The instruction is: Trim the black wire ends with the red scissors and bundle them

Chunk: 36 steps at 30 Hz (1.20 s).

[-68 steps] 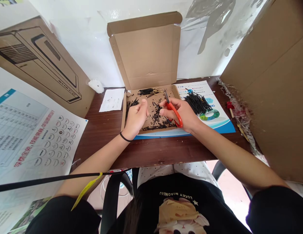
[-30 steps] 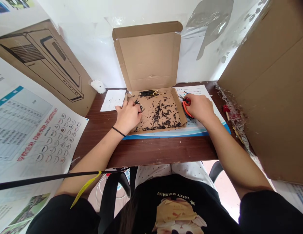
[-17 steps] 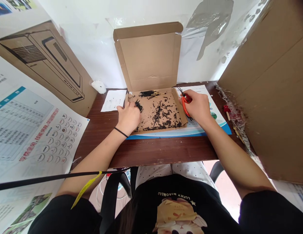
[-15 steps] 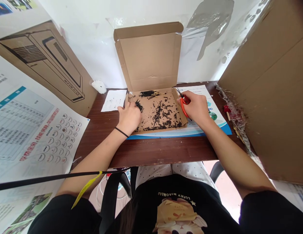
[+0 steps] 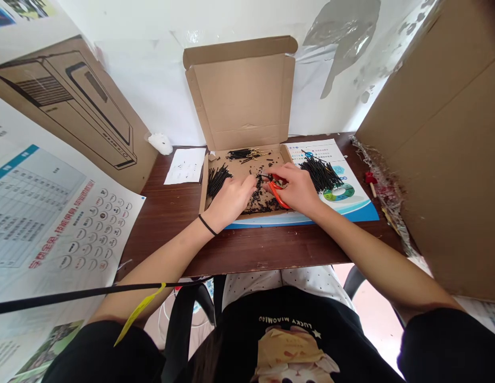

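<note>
Over the middle of an open cardboard box (image 5: 240,102), my left hand (image 5: 231,199) has its thumb and fingers pinched together; what is between them is too small to make out. Close by on the right, my right hand (image 5: 301,186) grips orange-handled scissors (image 5: 279,197), their tips pointing at the left fingertips. Short black scraps (image 5: 257,205) litter the box floor. Under and beside my left hand lies a bundle of thin black sticks (image 5: 218,181). A smaller pile of gold-tipped black sticks (image 5: 244,154) rests at the back of the box.
Right of the box, a heap of thin black sticks (image 5: 321,174) lies on a printed sheet (image 5: 351,207). A white paper (image 5: 185,166) lies to the left. Cardboard panels (image 5: 438,159) wall in the brown table (image 5: 247,250). Crumpled clear plastic (image 5: 385,194) runs along the right side.
My left hand has moved right, from the bundle to the box's middle. My right hand has brought the scissors left from the box's right edge, uncovering the heap on the sheet.
</note>
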Available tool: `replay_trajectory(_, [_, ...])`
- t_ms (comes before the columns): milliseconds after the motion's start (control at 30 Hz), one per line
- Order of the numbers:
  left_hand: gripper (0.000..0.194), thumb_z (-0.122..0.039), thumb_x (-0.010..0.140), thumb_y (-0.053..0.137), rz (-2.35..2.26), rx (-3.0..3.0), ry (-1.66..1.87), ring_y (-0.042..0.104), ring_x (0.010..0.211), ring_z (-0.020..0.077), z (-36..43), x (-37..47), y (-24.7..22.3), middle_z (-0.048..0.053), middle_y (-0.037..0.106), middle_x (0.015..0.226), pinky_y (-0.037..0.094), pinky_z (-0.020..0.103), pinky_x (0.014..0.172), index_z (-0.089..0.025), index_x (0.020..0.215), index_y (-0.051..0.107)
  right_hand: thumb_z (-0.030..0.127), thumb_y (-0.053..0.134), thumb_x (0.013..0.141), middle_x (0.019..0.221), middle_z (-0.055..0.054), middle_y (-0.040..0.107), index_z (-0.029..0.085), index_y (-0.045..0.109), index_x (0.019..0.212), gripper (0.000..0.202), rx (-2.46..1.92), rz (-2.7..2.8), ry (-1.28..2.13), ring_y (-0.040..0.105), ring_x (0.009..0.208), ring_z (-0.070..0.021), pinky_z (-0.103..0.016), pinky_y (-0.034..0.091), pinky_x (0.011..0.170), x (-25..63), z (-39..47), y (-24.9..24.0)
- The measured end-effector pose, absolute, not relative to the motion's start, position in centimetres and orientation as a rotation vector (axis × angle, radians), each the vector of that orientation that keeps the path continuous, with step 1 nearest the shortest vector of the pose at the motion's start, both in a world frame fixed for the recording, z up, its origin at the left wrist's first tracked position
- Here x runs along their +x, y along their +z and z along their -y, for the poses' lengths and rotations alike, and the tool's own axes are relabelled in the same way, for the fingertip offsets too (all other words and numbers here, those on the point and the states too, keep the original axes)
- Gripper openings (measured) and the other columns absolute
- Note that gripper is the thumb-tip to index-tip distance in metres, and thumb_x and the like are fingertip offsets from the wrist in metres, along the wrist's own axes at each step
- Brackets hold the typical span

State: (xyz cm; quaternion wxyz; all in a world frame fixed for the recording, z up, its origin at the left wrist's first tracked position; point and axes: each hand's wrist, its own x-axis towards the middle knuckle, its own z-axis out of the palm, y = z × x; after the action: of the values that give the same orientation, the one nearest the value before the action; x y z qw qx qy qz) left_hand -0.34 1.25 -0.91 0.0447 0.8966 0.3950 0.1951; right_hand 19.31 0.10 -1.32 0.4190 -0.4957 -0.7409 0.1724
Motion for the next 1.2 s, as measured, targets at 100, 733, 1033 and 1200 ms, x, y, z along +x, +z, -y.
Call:
replay_trajectory(100, [0.017, -0.022, 0.096, 0.042, -1.065, 2.628, 0.75, 0.061, 0.079, 0.0205, -1.1, -0.2, -1.1, 0.009, 0.067, 0.088, 0.046, 0.035, 0.077, -0.018, 0.089, 0.058, 0.026, 0.068, 0.075, 0.088, -0.006, 0.07, 0.019, 0.076, 0.101, 0.028, -1.176, 1.865, 0.568, 0.058, 0.074, -0.0163, -0.032, 0.046, 0.072, 19.3, -0.3, -1.8])
replay_trajectory(733, [0.026, -0.042, 0.072, 0.081, -0.792, 1.284, 1.211, 0.06, 0.072, 0.0081, -0.6, 0.4, 0.6, 0.004, 0.071, 0.093, 0.051, 0.02, 0.058, -0.021, 0.085, 0.075, 0.041, 0.085, 0.061, 0.065, 0.006, 0.057, 0.023, 0.063, 0.089, 0.04, -0.987, 1.298, 1.448, 0.049, 0.056, -0.0096, -0.029, 0.042, 0.056, 18.6, 0.0, -1.4])
replay_trajectory(1033, [0.026, -0.044, 0.077, 0.077, -0.849, 1.476, 1.25, 0.056, 0.057, 0.0067, -0.5, 0.2, 0.5, 0.005, 0.073, 0.086, 0.049, 0.022, 0.053, -0.02, 0.086, 0.075, 0.042, 0.08, 0.068, 0.074, 0.002, 0.063, 0.021, 0.065, 0.089, 0.033, -1.122, 1.408, 1.171, 0.051, 0.063, -0.0107, -0.029, 0.044, 0.062, 18.4, -0.1, -1.4])
replay_trajectory(1200, [0.028, -0.045, 0.078, 0.076, -0.968, 1.725, 1.249, 0.061, 0.061, 0.0099, -0.2, 0.1, 0.7, 0.005, 0.074, 0.08, 0.051, 0.023, 0.055, -0.018, 0.084, 0.075, 0.04, 0.072, 0.075, 0.069, 0.001, 0.06, 0.018, 0.072, 0.093, 0.029, -1.206, 1.631, 0.733, 0.047, 0.061, -0.0108, -0.029, 0.042, 0.063, 19.6, 0.2, -0.6])
